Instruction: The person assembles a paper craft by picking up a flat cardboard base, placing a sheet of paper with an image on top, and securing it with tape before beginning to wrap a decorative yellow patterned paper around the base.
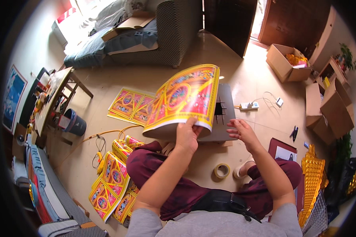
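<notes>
My left hand point(189, 134) grips the near edge of a yellow and pink printed sheet point(181, 97), which bends upward over a low grey board point(227, 118). Several dark lines and a black square opening show on the board. To the right of the sheet, my right hand point(240, 131) hangs over the board's right edge, fingers apart, holding nothing. Flat printed sheets point(127, 105) lie on the floor at the left, partly hidden by the held one. More printed sheets point(109, 183), curled and overlapping, lie beside my left knee.
A roll of tape point(222, 171) lies on the floor between my legs. A power strip point(249, 106) with cables is right of the board. Cardboard boxes point(284, 66) stand at the right, gold embossed pieces point(311, 174) beside my right knee. A bin point(77, 124) stands by the left table point(55, 97).
</notes>
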A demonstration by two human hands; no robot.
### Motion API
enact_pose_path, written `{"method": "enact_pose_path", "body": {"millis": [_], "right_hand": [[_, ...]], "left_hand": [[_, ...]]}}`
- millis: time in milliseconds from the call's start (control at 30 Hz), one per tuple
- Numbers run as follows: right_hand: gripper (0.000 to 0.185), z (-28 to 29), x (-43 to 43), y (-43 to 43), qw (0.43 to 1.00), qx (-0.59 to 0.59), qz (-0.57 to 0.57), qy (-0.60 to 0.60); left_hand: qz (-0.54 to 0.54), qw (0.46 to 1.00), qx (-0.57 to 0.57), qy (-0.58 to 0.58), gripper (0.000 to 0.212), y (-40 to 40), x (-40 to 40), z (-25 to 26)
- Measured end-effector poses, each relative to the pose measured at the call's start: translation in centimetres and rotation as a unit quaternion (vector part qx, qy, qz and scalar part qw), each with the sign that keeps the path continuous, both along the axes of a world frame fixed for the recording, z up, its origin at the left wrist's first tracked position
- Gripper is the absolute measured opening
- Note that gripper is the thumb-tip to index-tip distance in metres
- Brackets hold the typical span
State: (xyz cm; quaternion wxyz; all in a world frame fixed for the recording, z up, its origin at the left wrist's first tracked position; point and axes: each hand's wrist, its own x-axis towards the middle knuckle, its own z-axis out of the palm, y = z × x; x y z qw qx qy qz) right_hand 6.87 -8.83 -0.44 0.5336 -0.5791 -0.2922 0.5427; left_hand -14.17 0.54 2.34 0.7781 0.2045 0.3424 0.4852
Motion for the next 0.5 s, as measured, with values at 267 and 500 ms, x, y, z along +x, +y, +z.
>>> {"method": "enact_pose_path", "body": {"millis": [267,500], "right_hand": [[0.052,-4.1,0.0,0.3,0.998,-0.030,-0.022,0.043],[0.081,-3.7,-1.8,2.8,1.000,-0.014,-0.021,0.013]], "left_hand": [[-0.059,0.991,-0.120,0.004,0.032,-4.1,3.7,-8.2],[-0.064,0.986,-0.155,-0.021,0.035,-4.4,3.0,-8.5]]}}
